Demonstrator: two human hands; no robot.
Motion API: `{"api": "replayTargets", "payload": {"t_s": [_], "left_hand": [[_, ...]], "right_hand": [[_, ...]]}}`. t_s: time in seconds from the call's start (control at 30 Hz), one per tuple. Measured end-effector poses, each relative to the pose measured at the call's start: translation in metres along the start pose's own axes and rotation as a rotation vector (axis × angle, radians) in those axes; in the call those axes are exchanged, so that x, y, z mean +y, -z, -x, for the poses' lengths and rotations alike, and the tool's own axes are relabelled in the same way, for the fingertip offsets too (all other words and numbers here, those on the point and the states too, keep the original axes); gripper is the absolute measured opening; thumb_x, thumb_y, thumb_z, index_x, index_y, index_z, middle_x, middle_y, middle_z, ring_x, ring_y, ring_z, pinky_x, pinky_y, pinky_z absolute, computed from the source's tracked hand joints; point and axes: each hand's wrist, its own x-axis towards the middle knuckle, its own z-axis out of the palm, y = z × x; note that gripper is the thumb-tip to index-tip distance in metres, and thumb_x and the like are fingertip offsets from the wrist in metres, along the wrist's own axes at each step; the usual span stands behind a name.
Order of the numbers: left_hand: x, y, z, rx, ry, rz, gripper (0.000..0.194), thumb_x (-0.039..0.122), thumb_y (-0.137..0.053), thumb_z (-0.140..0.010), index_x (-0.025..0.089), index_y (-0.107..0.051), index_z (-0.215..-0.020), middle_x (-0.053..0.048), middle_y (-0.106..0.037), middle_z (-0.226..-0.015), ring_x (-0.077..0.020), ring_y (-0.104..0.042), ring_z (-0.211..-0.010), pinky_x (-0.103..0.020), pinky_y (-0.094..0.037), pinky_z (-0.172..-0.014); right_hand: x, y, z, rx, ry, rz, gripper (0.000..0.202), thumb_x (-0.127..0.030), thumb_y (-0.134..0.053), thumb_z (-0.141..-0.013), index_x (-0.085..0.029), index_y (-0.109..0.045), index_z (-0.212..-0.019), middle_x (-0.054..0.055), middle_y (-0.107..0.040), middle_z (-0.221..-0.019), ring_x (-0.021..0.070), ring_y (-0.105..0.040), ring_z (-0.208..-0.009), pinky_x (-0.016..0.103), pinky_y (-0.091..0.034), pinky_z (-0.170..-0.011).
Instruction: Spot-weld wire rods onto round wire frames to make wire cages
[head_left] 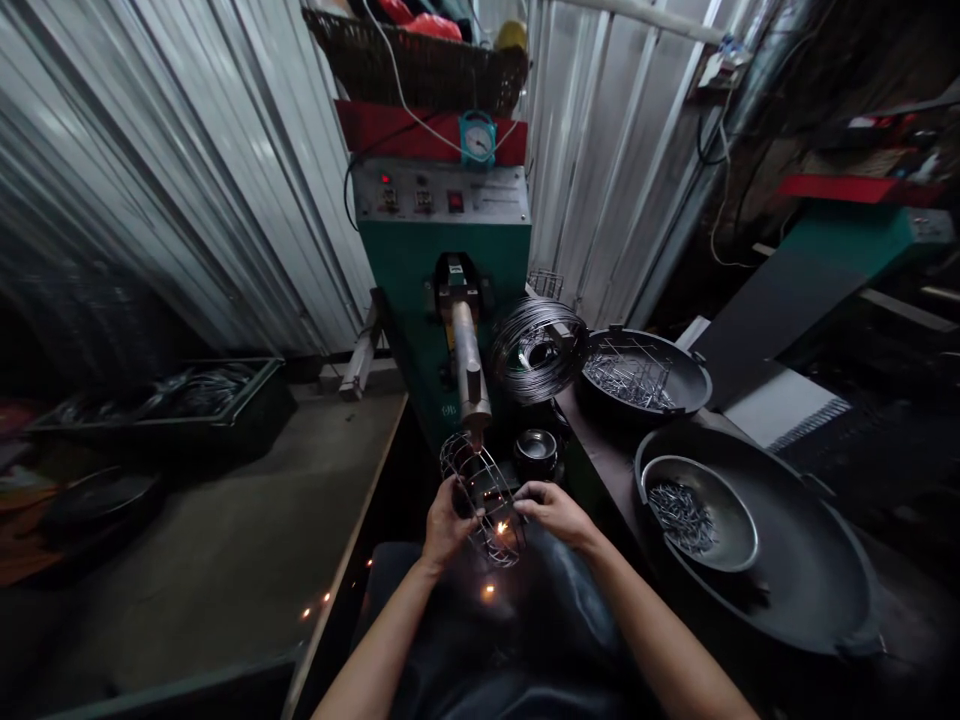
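A round wire cage (480, 490) is held between my hands, below the copper-coloured tip of the machine's metal arm (469, 370). My left hand (448, 525) is closed on the cage's left side. On the right side, the fingers of my right hand (553, 508) pinch at the cage's edge; whether a small piece is also between them is too small to tell. Bright sparks glow in front of the cage and fall over the dark apron (540, 620). The upper part of the cage surrounds the tip.
The green machine (405, 260) stands ahead. To its right are a wire coil (536, 350), a small dark cup (535, 450), a pan of wire parts (686, 375) and a large pan (810, 560) holding a metal bowl (739, 520). A green crate (255, 385) stands left.
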Motion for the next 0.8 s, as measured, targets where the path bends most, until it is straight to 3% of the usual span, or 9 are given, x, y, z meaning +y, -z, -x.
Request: {"api": "replayTargets", "payload": {"t_s": [0.23, 0.43, 0.6, 0.8], "left_hand": [[0.011, 0.002, -0.013, 0.05, 0.13, 0.042, 0.062, 0.034, -0.074, -0.054, 0.019, -0.046, -0.107, -0.005, -0.058, -0.097, -0.0214, -0.058, -0.091, -0.037, -0.046, -0.082], [0.009, 0.003, -0.025, 0.064, 0.181, 0.065, 0.062, 0.033, -0.076, -0.05, 0.02, -0.047, -0.104, -0.002, -0.059, -0.089, -0.0202, -0.059, -0.084, -0.036, -0.046, -0.079], [0.004, -0.003, -0.025, 0.029, 0.224, 0.16, 0.062, 0.031, -0.077, -0.049, 0.019, -0.047, -0.102, -0.002, -0.058, -0.085, -0.0194, -0.058, -0.082, -0.035, -0.047, -0.076], [0.003, -0.005, -0.022, 0.067, 0.216, 0.212, 0.063, 0.034, -0.078, -0.048, 0.019, -0.048, -0.102, -0.003, -0.058, -0.089, -0.0189, -0.058, -0.083, -0.035, -0.046, -0.078]], "right_hand": [[-0.015, -0.009, -0.026, 0.101, 0.075, 0.037, 0.014, -0.029, -0.058, -0.069, -0.016, -0.061, -0.073, -0.001, -0.058, -0.066, 0.0134, -0.052, -0.067, 0.025, -0.04, -0.065], [-0.024, -0.013, -0.048, 0.125, 0.1, 0.111, 0.013, -0.025, -0.055, -0.069, -0.014, -0.063, -0.07, -0.001, -0.06, -0.067, 0.0141, -0.053, -0.068, 0.025, -0.04, -0.068], [-0.015, -0.009, -0.039, 0.106, 0.079, 0.073, 0.019, -0.03, -0.059, -0.069, -0.014, -0.065, -0.077, 0.0, -0.063, -0.071, 0.0139, -0.055, -0.07, 0.026, -0.041, -0.069], [-0.007, -0.008, -0.025, 0.069, 0.036, 0.018, 0.018, -0.032, -0.059, -0.069, -0.014, -0.063, -0.073, -0.001, -0.059, -0.065, 0.0123, -0.053, -0.063, 0.024, -0.041, -0.062]]}}
